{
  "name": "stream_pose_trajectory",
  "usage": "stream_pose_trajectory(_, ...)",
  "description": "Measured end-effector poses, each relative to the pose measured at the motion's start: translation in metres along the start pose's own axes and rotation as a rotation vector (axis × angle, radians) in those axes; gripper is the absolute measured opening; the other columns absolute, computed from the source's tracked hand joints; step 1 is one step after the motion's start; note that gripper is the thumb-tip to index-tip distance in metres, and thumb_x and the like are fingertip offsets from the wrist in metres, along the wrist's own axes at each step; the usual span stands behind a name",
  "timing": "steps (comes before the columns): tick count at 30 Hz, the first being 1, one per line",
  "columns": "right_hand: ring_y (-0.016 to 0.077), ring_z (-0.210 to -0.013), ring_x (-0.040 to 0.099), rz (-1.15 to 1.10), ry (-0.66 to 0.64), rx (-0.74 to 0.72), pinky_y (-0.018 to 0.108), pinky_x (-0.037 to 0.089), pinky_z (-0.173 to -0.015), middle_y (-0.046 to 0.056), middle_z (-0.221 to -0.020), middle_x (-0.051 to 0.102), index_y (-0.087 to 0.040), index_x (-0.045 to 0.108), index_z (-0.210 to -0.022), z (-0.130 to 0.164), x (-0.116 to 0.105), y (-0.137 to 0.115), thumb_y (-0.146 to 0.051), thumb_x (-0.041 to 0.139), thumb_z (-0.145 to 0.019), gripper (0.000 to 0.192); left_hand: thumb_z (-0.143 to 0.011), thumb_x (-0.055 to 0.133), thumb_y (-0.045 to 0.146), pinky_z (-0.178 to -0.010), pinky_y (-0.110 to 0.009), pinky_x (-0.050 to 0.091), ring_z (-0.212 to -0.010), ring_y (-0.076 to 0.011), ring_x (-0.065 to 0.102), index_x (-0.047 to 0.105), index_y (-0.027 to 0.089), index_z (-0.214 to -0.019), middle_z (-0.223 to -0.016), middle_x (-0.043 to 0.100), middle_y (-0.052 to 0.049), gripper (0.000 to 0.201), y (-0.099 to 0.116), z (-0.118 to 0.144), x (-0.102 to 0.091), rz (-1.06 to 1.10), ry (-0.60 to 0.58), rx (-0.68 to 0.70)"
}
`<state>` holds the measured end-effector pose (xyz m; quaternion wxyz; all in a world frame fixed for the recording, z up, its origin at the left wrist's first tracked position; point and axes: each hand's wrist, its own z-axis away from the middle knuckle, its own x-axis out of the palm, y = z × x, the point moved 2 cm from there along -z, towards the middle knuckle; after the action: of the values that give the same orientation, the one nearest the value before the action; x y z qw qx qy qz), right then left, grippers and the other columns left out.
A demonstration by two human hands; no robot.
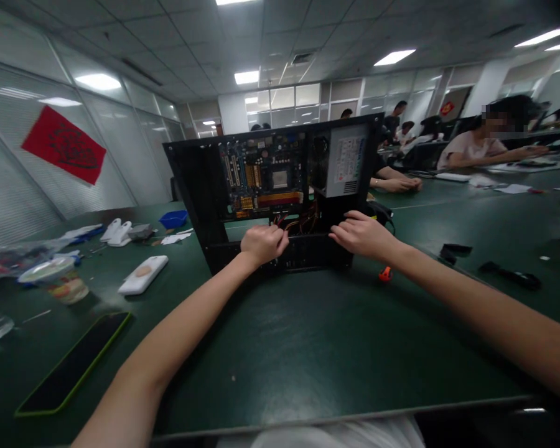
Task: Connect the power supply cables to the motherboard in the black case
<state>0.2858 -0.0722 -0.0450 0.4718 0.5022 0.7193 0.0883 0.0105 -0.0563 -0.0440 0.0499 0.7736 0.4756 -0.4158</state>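
While both my arms reach forward over the green table (284, 348), my hands are at the open case (200, 205), which stands on its side at the middle of the table with its open face toward me. My left hand (262, 244) is curled at the lower edge of the opening, and its fingers are closed around the bundle of red and yellow cables (298, 221) there. My right hand (361, 235) lies palm down on the bottom rim of the case, fingers pressed together and flat, not pinching anything. Inside I see the motherboard (266, 177) and, to its right, the grey power supply (348, 160). A small orange thing (385, 273) lies just beside my right wrist. A white phone (143, 274) and a dark tablet (74, 364) lie at the left.
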Motion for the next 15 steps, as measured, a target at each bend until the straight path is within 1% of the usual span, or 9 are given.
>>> stream_pose_trajectory(3,0.0194,-0.072,0.059,0.020,0.029,-0.063,0.035,0.040,-0.098,0.006,-0.075,0.069,-0.015,0.074,-0.093,0.001,0.005,0.002,-0.021,0.043,-0.104,0.034,-0.102,0.043,0.034,-0.063,-0.034,0.036,-0.069,-0.0212,0.064,0.074,0.016,-0.078,-0.079,0.074,-0.010,0.044,-0.007,0.001,0.016,-0.003,0.049,-0.075)
stream_pose_trajectory(6,0.0195,-0.071,0.058,-0.028,0.065,-0.014,0.036,0.041,-0.099,0.007,-0.073,0.068,-0.015,0.074,-0.092,-0.010,0.008,-0.008,-0.017,0.044,-0.103,0.033,-0.102,0.043,0.035,-0.063,-0.034,0.033,-0.069,-0.0209,0.063,0.074,0.017,-0.075,-0.078,0.073,-0.010,0.044,-0.022,0.001,0.027,-0.005,0.046,-0.171)
stream_pose_trajectory(8,0.0193,-0.070,0.058,-0.038,0.078,0.024,0.037,0.042,-0.099,0.007,-0.072,0.067,-0.013,0.074,-0.091,-0.018,0.009,-0.016,-0.014,0.044,-0.101,0.032,-0.102,0.043,0.036,-0.063,-0.033,0.031,-0.070,-0.0207,0.063,0.074,0.017,-0.074,-0.077,0.073,-0.010,0.046,-0.031,-0.001,0.031,0.012,0.033,-0.235)
stream_pose_trajectory(10,0.0193,-0.070,0.058,-0.003,0.086,0.011,0.038,0.042,-0.100,0.007,-0.071,0.067,-0.012,0.075,-0.092,-0.022,0.008,-0.019,-0.012,0.045,-0.100,0.030,-0.102,0.043,0.039,-0.061,-0.033,0.027,-0.072,-0.0212,0.064,0.075,0.018,-0.075,-0.079,0.074,-0.010,0.047,-0.038,-0.003,0.032,0.049,0.032,-0.354)
stream_pose_trajectory(12,0.0206,-0.079,0.060,0.027,0.108,-0.066,0.040,0.041,-0.104,0.007,-0.075,0.070,-0.013,0.075,-0.095,-0.022,0.005,-0.013,-0.014,0.048,-0.100,0.027,-0.103,0.043,0.044,-0.061,-0.034,0.025,-0.074,-0.0224,0.065,0.078,0.019,-0.078,-0.081,0.075,-0.010,0.049,-0.042,-0.007,0.030,0.090,0.044,-0.523)
stream_pose_trajectory(15,0.0221,-0.097,0.061,0.003,0.173,-0.227,0.043,0.039,-0.106,0.007,-0.088,0.073,-0.018,0.075,-0.090,-0.021,-0.003,0.015,-0.021,0.054,-0.099,0.023,-0.104,0.040,0.051,-0.061,-0.033,0.025,-0.078,-0.0243,0.068,0.081,0.022,-0.084,-0.084,0.076,-0.010,0.054,-0.045,-0.014,0.025,0.160,0.059,-0.732)
